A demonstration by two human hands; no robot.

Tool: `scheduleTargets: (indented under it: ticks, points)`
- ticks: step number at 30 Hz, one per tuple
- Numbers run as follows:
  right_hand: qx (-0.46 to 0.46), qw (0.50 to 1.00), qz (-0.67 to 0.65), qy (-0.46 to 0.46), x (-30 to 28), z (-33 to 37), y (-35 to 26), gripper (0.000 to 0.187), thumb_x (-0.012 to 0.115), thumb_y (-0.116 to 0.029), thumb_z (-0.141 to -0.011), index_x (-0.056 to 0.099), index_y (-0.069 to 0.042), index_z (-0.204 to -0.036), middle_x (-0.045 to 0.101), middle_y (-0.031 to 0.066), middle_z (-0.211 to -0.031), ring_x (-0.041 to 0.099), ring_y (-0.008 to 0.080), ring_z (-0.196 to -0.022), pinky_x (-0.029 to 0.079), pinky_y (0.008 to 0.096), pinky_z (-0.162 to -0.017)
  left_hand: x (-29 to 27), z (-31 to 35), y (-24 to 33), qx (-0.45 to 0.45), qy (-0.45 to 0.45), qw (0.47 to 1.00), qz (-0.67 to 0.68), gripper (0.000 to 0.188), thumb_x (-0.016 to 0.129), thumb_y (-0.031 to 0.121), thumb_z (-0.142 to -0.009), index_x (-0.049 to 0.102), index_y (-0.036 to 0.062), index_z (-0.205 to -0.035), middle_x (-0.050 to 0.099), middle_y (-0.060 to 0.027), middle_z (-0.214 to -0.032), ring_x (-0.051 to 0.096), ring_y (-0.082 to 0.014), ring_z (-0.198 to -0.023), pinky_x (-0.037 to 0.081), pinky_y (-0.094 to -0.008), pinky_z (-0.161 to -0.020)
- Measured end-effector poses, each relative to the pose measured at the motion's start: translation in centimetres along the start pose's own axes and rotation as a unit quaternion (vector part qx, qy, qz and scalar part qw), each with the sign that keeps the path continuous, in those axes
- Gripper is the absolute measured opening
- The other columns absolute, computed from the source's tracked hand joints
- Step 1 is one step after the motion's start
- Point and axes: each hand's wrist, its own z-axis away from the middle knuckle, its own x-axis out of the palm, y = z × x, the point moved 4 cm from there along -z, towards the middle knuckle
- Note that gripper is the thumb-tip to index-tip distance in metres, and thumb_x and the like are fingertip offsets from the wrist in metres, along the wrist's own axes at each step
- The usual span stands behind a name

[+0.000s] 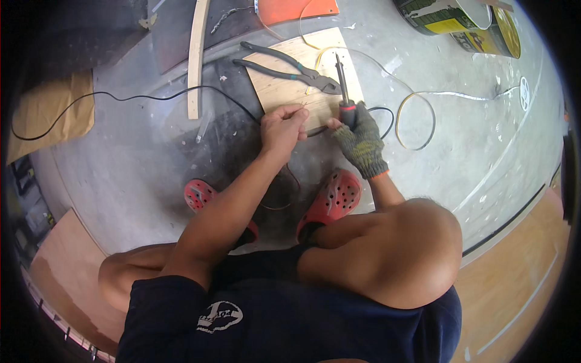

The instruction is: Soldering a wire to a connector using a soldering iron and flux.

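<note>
My bare left hand (pixel 282 132) is closed in a pinch at the near edge of a pale wooden board (pixel 275 91). A thin wire (pixel 295 176) hangs below its fingers, and a fine end shows at the fingertips. Wrapped in a grey-green fingerless glove, my right hand (pixel 363 144) grips a screwdriver (pixel 347 109) by its black and red handle, the dark shaft pointing away over the board's right side. Pliers (pixel 311 77) with long dark handles lie across the board, apart from both hands. A black cable (pixel 230 97) passes from the left toward the board's near edge.
A pale cable (pixel 417 94) loops over the concrete floor (pixel 460 145) on the right. Two buckets (pixel 439 15) stand at the far right. A wooden strip (pixel 196 60) and an orange panel (pixel 296 9) lie beyond. My red clogs (pixel 333 196) are close below the hands.
</note>
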Motion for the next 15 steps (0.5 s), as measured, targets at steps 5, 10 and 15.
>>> scheduleTargets:
  ticks: [5,10,15]
  points:
    - [-0.058,0.989,0.137,-0.017,-0.9,4.3,2.1,0.035,0.066,-0.030,-0.093,0.060,-0.004,-0.117,0.066,0.0172,-0.088,0.066,0.0338,-0.081,0.051,0.0417,-0.072,-1.5,-0.8,0.6,0.016,0.060,0.998,-0.003,0.024,0.076,0.014,-0.088,0.066,-0.0024,-0.102,0.064,-0.0053,-0.081,0.057,-0.0091,-0.056,0.046,-0.0244,-0.045]
    - [-0.053,0.983,0.175,-0.034,-0.7,6.4,3.3,0.034,0.056,-0.029,-0.099,0.057,-0.005,-0.124,0.068,0.0228,-0.096,0.066,0.0427,-0.088,0.051,0.0466,-0.074,-0.7,-1.0,0.8,0.019,0.091,0.995,-0.025,0.026,0.077,0.014,-0.087,0.066,-0.0048,-0.101,0.065,-0.0055,-0.076,0.056,-0.0093,-0.051,0.044,-0.0235,-0.042]
    - [-0.041,0.984,0.166,-0.042,0.6,6.1,2.1,0.035,0.054,-0.031,-0.101,0.057,-0.005,-0.124,0.068,0.0228,-0.095,0.066,0.0441,-0.088,0.051,0.0494,-0.074,-0.5,-1.2,0.8,0.022,0.105,0.993,-0.040,0.026,0.077,0.015,-0.086,0.067,-0.0051,-0.098,0.066,-0.0061,-0.074,0.057,-0.0095,-0.051,0.045,-0.0236,-0.042]
